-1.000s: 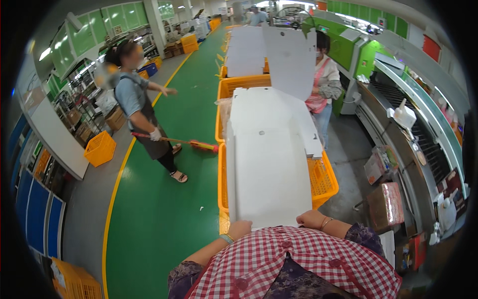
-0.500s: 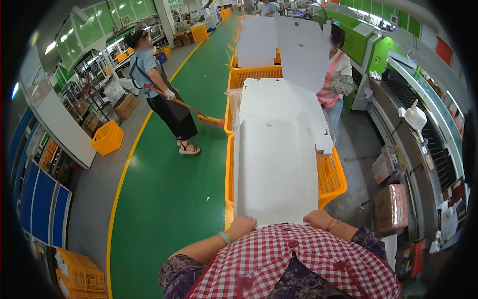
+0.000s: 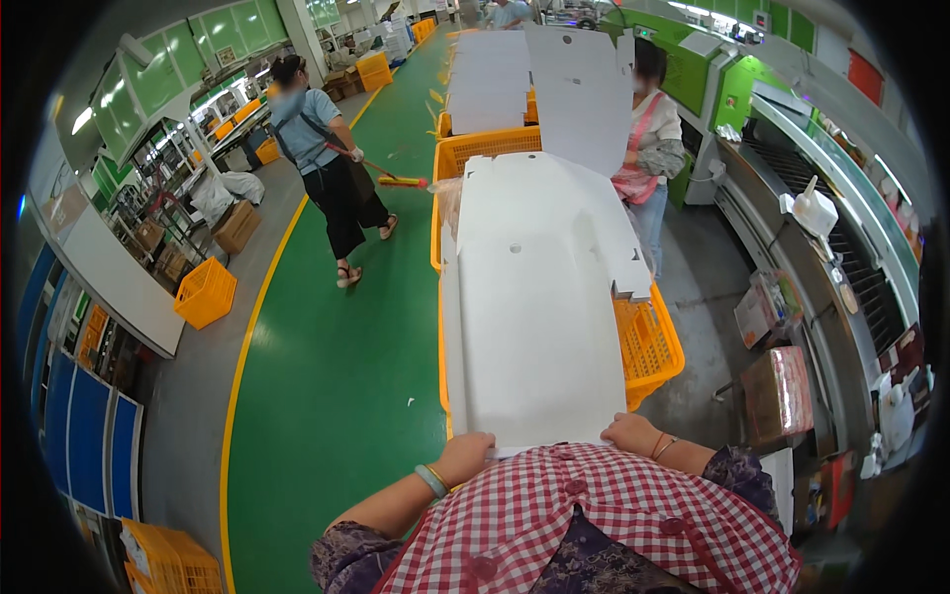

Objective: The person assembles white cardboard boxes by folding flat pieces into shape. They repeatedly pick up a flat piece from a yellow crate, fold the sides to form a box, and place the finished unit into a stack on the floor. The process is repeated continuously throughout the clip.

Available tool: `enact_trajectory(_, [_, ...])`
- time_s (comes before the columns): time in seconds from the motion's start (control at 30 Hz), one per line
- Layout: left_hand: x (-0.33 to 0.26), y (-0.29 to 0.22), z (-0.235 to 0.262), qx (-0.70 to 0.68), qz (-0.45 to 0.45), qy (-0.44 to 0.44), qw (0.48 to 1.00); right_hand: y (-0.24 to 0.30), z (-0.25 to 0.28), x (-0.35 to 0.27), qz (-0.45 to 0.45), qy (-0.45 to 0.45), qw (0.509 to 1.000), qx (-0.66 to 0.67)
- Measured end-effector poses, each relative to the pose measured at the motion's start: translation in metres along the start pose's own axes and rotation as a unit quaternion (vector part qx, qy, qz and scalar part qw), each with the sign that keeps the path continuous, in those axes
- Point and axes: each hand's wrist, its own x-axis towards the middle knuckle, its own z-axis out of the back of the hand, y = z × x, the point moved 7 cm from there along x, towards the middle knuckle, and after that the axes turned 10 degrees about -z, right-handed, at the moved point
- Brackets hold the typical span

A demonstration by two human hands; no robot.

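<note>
A stack of large white die-cut cardboard sheets (image 3: 534, 297) lies along the top of an orange plastic crate (image 3: 648, 346) in front of me. My left hand (image 3: 463, 457) grips the near left corner of the stack, a green bangle on its wrist. My right hand (image 3: 635, 433) holds the near right edge, thin bands on that wrist. A red-and-white checked apron covers my chest below.
More orange crates with white sheets (image 3: 495, 84) stand farther along. A person in a pink apron (image 3: 648, 148) stands right of them. On the green floor another person (image 3: 327, 168) sweeps with a broom (image 3: 401, 181). A conveyor machine (image 3: 821, 247) runs at right; a loose orange crate (image 3: 205, 292) sits left.
The view has shifted forward along the crates. The person with the broom has moved farther away up the green lane. My hands keep their hold on the sheets' near edge.
</note>
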Motion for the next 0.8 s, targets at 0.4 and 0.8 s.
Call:
enact_trajectory(0.4, [-0.008, -0.004, 0.001, -0.009, -0.033, -0.004, 0.999, 0.007, 0.014, -0.002, 0.013, -0.018, 1.000, -0.019])
enact_trajectory(0.8, [-0.009, 0.000, -0.017, 0.022, -0.021, 0.048, 0.998, 0.013, 0.006, -0.009, 0.017, -0.035, 0.997, -0.067])
